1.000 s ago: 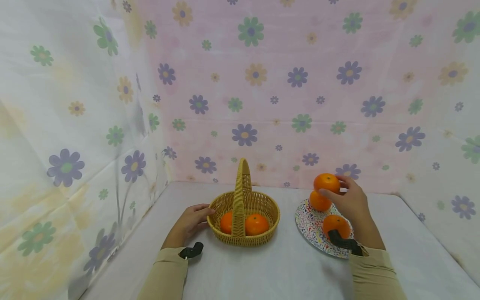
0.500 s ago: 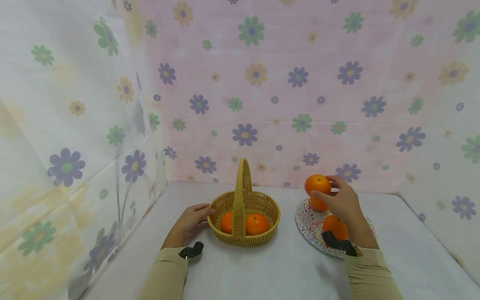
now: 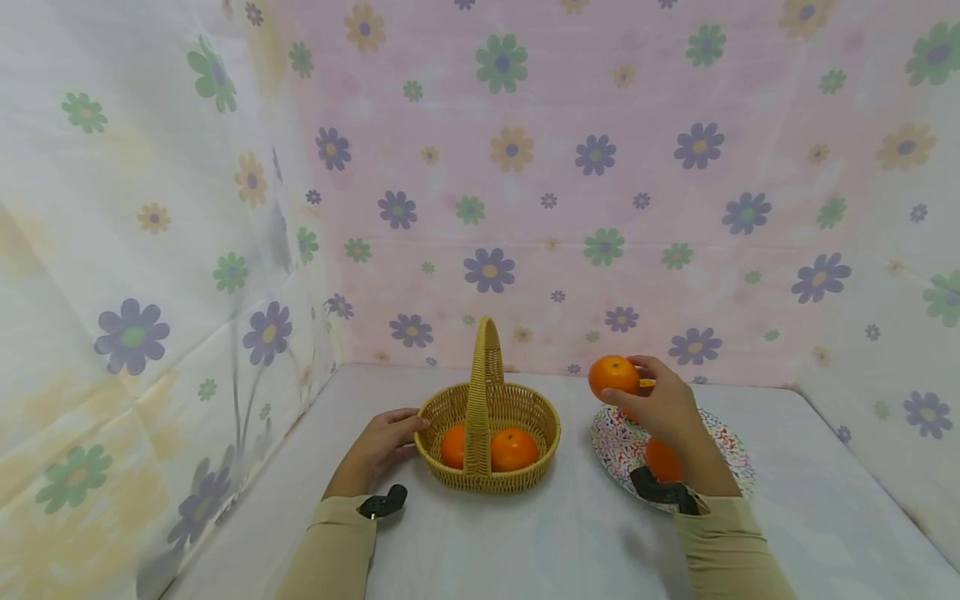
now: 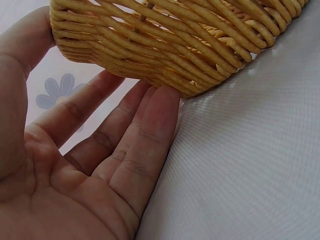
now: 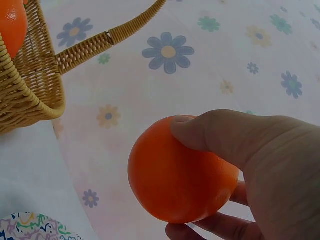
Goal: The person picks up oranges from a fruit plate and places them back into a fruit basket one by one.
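My right hand point(image 3: 663, 404) holds a tangerine point(image 3: 613, 378) above the left part of the speckled plate point(image 3: 727, 442), thumb on one side and fingers around the other. In the right wrist view the same tangerine point(image 5: 175, 172) hangs clear of the table. Two more tangerines are on the plate; the front one point(image 3: 663, 461) is partly covered by my wrist and the back one point(image 3: 628, 414) is mostly hidden. My left hand point(image 3: 381, 446) grips the left side of the wicker basket point(image 3: 540, 421), its fingers point(image 4: 150, 130) against the lower weave. Inside the basket lie two tangerines point(image 3: 513, 450).
The basket's tall handle point(image 3: 480, 392) arches over its middle and hides part of one tangerine. A white cloth point(image 3: 495, 542) covers the table. Flowered fabric point(image 3: 450, 275) hangs at the back and along both sides.
My right hand has carried the tangerine leftward and slightly down, from over the back tangerine toward the basket. My left hand and the basket have stayed in place.
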Action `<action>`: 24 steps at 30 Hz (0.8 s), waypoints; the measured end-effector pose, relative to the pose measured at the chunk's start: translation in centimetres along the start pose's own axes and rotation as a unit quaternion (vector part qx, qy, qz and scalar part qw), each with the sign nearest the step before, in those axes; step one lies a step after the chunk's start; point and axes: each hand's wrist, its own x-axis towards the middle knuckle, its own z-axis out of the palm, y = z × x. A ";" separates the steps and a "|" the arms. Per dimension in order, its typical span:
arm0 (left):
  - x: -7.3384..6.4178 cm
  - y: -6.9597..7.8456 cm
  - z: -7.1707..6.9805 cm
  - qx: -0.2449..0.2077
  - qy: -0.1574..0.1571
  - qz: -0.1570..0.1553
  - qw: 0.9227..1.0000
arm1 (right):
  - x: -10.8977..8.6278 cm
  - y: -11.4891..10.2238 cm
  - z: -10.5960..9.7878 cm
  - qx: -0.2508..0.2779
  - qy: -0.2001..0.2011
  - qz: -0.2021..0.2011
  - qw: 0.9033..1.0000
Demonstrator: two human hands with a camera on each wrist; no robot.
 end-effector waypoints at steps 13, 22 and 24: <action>-0.1 0.0 0.1 -0.002 0.000 0.001 1.000 | -0.1 -0.7 0.8 -0.011 -0.004 -0.016 1.000; -0.1 0.0 0.1 0.000 0.005 -0.001 1.000 | 0.0 -0.5 1.9 -0.018 -0.009 -0.028 0.999; -0.1 0.1 0.1 -0.004 0.005 -0.001 1.000 | 0.0 -0.7 2.2 -0.019 -0.009 -0.033 0.999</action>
